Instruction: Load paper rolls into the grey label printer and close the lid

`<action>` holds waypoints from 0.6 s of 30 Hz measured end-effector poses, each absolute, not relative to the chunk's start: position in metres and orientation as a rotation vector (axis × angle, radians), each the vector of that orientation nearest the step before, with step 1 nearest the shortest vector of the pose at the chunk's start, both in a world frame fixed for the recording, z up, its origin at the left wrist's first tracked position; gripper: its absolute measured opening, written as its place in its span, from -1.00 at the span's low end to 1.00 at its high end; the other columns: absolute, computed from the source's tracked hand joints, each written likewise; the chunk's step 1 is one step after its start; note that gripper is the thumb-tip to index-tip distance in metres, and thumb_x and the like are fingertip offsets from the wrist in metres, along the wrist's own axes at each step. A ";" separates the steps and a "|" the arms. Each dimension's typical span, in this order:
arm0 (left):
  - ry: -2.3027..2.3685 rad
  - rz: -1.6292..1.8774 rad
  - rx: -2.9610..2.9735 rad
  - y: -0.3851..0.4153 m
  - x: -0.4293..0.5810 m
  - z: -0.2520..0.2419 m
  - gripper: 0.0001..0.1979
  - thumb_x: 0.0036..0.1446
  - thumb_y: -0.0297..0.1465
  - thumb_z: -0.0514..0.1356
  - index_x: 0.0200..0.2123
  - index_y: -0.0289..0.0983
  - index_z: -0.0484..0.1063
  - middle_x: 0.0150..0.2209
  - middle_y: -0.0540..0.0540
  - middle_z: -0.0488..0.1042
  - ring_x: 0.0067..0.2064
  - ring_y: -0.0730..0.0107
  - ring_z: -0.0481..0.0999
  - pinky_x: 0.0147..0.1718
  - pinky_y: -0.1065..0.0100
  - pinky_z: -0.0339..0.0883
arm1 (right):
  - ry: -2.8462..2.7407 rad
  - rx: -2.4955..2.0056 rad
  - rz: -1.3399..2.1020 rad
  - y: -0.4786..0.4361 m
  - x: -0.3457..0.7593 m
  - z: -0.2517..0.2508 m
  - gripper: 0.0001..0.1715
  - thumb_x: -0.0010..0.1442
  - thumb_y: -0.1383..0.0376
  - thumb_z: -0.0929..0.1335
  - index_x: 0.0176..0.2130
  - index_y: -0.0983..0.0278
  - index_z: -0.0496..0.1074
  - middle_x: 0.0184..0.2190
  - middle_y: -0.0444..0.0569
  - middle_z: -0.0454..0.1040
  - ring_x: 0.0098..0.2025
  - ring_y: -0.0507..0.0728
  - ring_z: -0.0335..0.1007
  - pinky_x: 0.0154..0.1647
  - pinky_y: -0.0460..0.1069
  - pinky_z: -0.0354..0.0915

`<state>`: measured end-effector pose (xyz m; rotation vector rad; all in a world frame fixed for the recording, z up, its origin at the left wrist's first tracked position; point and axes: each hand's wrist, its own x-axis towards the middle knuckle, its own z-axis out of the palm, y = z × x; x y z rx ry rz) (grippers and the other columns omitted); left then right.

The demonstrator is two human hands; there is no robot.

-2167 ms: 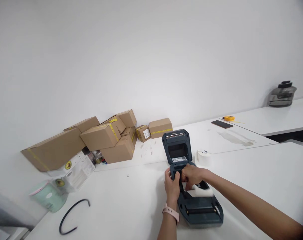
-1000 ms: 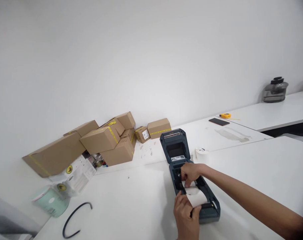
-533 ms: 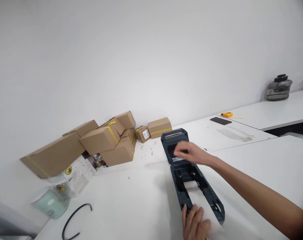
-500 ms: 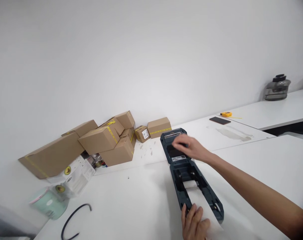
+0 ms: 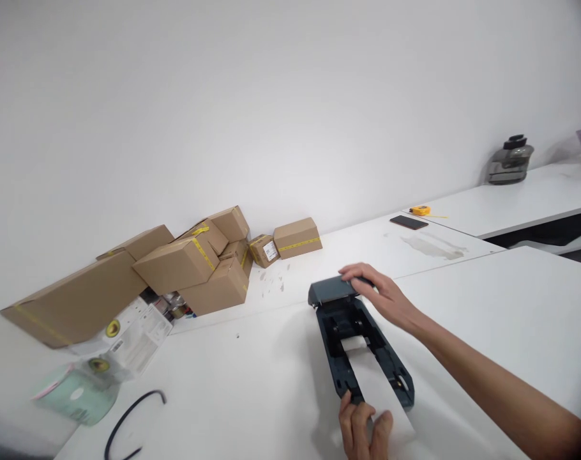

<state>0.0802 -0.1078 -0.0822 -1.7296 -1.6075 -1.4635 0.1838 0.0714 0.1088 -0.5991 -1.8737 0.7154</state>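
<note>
A dark blue label printer (image 5: 335, 358) lies on the white table with its lid (image 5: 332, 291) partly raised at the far end. My right hand (image 5: 384, 292) grips the lid, fingers over its top edge and thumb below. Inside the body sits a small white paper roll (image 5: 354, 344). From it a white paper strip (image 5: 379, 383) runs toward me and out over the near end. My left hand (image 5: 364, 428) is at that near end, its fingers curled against the printer's edge and the strip's left side, holding the strip.
Stacked cardboard boxes (image 5: 175, 265) stand along the wall at left, with clear packaging (image 5: 142, 338) and a mint-green container (image 5: 77, 395) before them. A black curved cable (image 5: 128, 412) lies near left. Behind at right are a phone (image 5: 408, 222), tape measure (image 5: 419, 210) and dark jug (image 5: 511, 163).
The lid, earlier lying folded back, has swung up and partly over the body with my right hand now on it. My left hand stays by the strip. The view has shifted slightly.
</note>
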 end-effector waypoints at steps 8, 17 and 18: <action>-1.587 -1.353 -1.622 -0.112 0.082 -0.082 -0.68 0.16 -0.56 0.09 -0.29 -0.04 0.57 -0.37 -0.14 0.51 -0.23 0.23 0.52 -0.05 0.07 0.42 | -1.800 -0.786 0.810 -0.008 0.212 0.008 -0.63 0.35 0.09 0.21 0.00 -0.01 0.51 0.21 -0.06 0.35 0.37 0.34 -0.01 0.31 0.35 0.08; -1.645 -1.310 -1.638 -0.115 0.084 -0.098 -0.76 0.24 -0.36 0.10 -0.16 0.02 0.54 -0.02 -0.20 0.55 0.23 -0.01 0.33 0.14 -0.20 0.23 | -1.352 -1.149 1.328 -0.022 0.208 -0.037 -0.02 0.15 -0.17 0.30 0.39 0.02 -0.09 0.42 0.00 -0.01 0.40 0.35 -0.04 0.35 0.25 0.06; -1.657 -1.315 -1.649 -0.114 0.082 -0.100 -0.74 0.25 -0.33 0.11 -0.06 0.02 0.51 0.03 -0.22 0.53 0.27 -0.03 0.28 0.16 -0.20 0.21 | -1.321 -1.158 1.380 -0.022 0.207 -0.039 -0.01 0.14 -0.19 0.29 0.39 0.03 -0.10 0.41 0.02 0.03 0.39 0.34 -0.01 0.34 0.24 0.08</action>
